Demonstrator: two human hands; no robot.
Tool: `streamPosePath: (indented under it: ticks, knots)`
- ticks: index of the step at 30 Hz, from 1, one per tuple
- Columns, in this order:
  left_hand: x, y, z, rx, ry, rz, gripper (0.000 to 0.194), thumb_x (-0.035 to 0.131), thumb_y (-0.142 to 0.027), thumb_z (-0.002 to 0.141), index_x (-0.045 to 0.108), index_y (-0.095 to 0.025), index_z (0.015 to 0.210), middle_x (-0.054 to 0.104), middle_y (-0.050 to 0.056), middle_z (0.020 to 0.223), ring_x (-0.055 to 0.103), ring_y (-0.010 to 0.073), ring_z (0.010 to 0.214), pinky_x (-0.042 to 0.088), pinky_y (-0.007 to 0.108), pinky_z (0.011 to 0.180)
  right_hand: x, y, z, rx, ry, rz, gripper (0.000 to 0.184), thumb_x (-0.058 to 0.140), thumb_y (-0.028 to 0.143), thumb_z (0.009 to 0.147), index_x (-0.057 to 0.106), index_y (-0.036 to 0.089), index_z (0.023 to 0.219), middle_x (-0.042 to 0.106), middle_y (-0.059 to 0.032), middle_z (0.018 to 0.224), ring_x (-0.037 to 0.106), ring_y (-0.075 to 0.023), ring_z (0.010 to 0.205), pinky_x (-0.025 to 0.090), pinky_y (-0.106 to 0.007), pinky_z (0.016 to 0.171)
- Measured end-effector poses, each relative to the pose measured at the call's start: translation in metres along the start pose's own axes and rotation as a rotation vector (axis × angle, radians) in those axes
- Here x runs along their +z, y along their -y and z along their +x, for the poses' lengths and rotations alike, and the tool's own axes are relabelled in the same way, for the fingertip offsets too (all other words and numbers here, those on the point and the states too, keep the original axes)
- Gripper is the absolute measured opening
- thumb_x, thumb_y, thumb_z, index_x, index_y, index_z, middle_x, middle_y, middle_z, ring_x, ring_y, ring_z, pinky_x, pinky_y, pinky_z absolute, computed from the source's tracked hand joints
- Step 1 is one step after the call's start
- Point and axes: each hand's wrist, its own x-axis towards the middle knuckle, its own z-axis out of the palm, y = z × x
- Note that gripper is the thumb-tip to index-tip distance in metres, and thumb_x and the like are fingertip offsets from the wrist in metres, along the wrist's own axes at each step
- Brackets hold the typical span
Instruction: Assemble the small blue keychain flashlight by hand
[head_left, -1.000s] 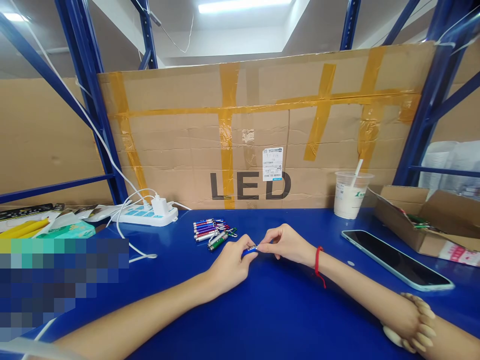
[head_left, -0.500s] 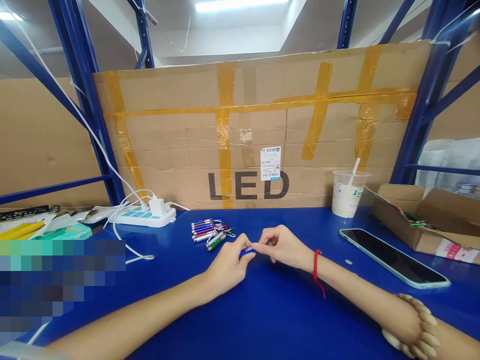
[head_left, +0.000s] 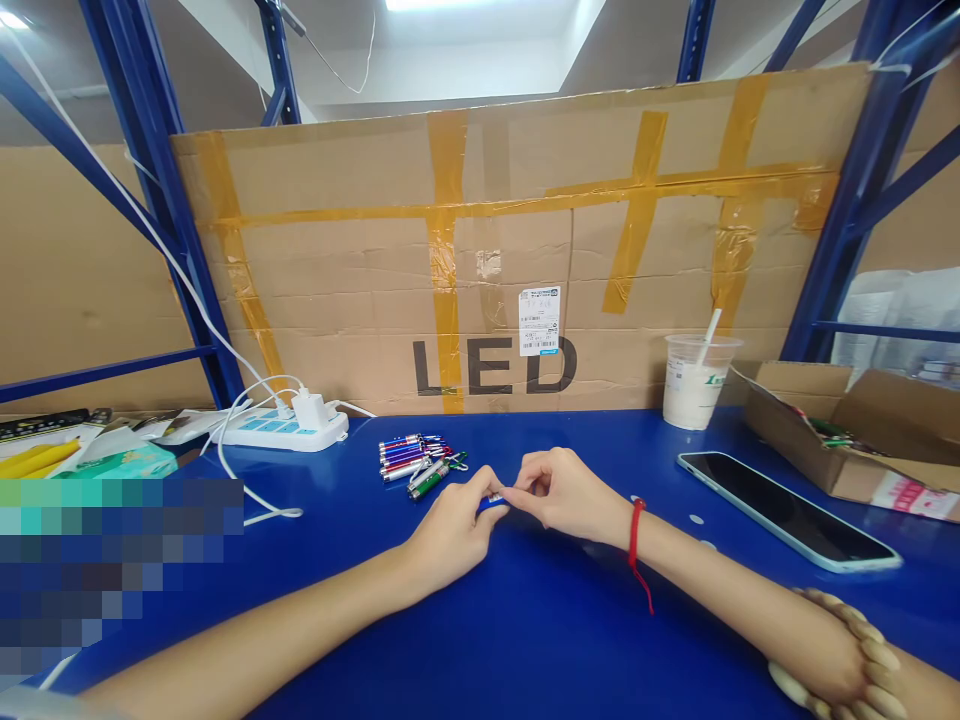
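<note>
Over the blue table (head_left: 525,640), my left hand (head_left: 450,530) and my right hand (head_left: 566,495) meet fingertip to fingertip. Both pinch a small blue keychain flashlight (head_left: 493,500), one hand at each end. Only a short bit of it shows between the fingers. A red string is tied round my right wrist. Just behind my left hand lies a pile of several small keychain flashlights (head_left: 416,458) in blue, purple, silver and green.
A taped cardboard sheet marked LED (head_left: 495,260) stands across the back. A power strip with charger (head_left: 289,425) lies back left. A plastic cup with straw (head_left: 694,385), a phone (head_left: 784,510) and an open cardboard box (head_left: 847,440) are on the right.
The hands stay joined on the flashlight with small finger shifts. The view has tilted slightly.
</note>
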Motion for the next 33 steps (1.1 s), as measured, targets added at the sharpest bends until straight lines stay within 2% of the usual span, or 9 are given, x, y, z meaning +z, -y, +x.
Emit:
streamPosePath:
  ticks: [8,11,15,20,27,33]
  knots:
    - [0.0009,0.0009,-0.0016,0.004,-0.001,0.017,0.009,0.043,-0.012,0.082,0.043,-0.021,0.079,0.05,-0.005,0.061,0.049,0.0142,0.059,0.035,0.023,0.056,-0.0004,0.0042,-0.0015,0.089,0.035,0.132,0.038,0.057,0.043,0.073,0.053,0.015,0.047,0.052,-0.0007,0.057,0.048,-0.0079,0.039,0.035,-0.021,0.038]
    - [0.0014,0.0022,-0.0015,-0.001,-0.006,0.03,0.009,0.043,-0.013,0.082,0.042,-0.021,0.079,0.05,-0.004,0.062,0.049,0.0144,0.059,0.034,0.023,0.056,0.0003,0.0018,-0.0012,0.129,0.058,0.192,0.034,0.059,0.039,0.072,0.051,0.015,0.048,0.053,0.0,0.057,0.049,-0.0077,0.037,0.036,-0.02,0.037]
    - [0.001,0.0019,-0.001,-0.006,-0.003,0.021,0.008,0.042,-0.014,0.083,0.042,-0.021,0.079,0.052,-0.003,0.064,0.05,0.0148,0.06,0.035,0.023,0.057,-0.0005,-0.0013,-0.0002,0.175,0.073,0.231,0.03,0.059,0.034,0.071,0.051,0.016,0.049,0.05,0.0021,0.048,0.047,-0.0073,0.036,0.035,-0.018,0.035]
    - [0.0001,-0.0002,-0.0008,-0.004,-0.009,0.008,0.008,0.042,-0.014,0.083,0.042,-0.021,0.079,0.052,-0.003,0.064,0.051,0.0152,0.061,0.037,0.024,0.058,-0.0003,-0.0003,0.0005,0.26,0.091,0.311,0.028,0.062,0.036,0.069,0.053,0.016,0.052,0.046,0.0048,0.039,0.042,-0.0064,0.033,0.034,-0.017,0.032]
    - [-0.0001,0.0002,-0.0011,-0.017,-0.012,0.0,0.006,0.043,-0.016,0.084,0.044,-0.021,0.084,0.058,-0.001,0.07,0.056,0.0162,0.065,0.04,0.025,0.062,0.0004,0.0006,0.0006,0.288,0.081,0.35,0.03,0.064,0.039,0.068,0.053,0.016,0.053,0.047,0.0047,0.037,0.042,-0.0067,0.033,0.034,-0.017,0.033]
    - [-0.0009,-0.0014,-0.0006,-0.004,-0.004,0.036,0.013,0.042,-0.016,0.085,0.05,-0.021,0.093,0.061,-0.001,0.071,0.057,0.0158,0.066,0.04,0.023,0.061,0.003,-0.0008,0.001,0.29,0.06,0.353,0.032,0.064,0.041,0.068,0.054,0.016,0.052,0.046,0.0046,0.037,0.041,-0.0061,0.032,0.032,-0.017,0.033]
